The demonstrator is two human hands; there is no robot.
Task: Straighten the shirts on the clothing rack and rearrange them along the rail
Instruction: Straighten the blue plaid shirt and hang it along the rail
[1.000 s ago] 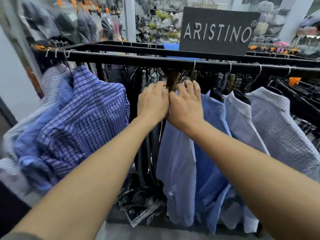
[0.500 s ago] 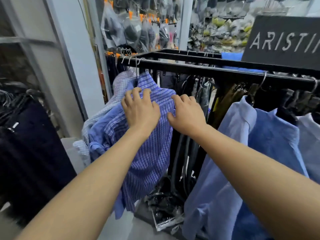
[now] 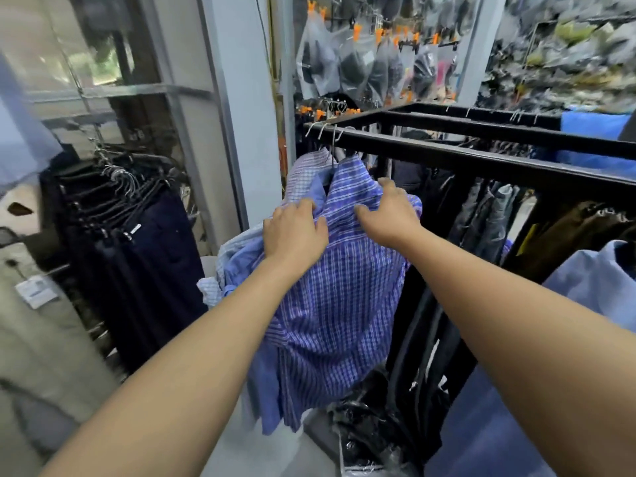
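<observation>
Straightening step: left grip (image 3: 296, 232) pinches plaid shirt (image 3: 337, 304), right grip (image 3: 389, 213) lies spread on it; next probably needs shoulders tugged level.

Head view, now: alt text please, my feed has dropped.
The left hand and right hand lie on the shoulders of a blue checked shirt hanging at the left end of the black rail. Other shirts hang behind it, and dark trousers hang further left.
</observation>
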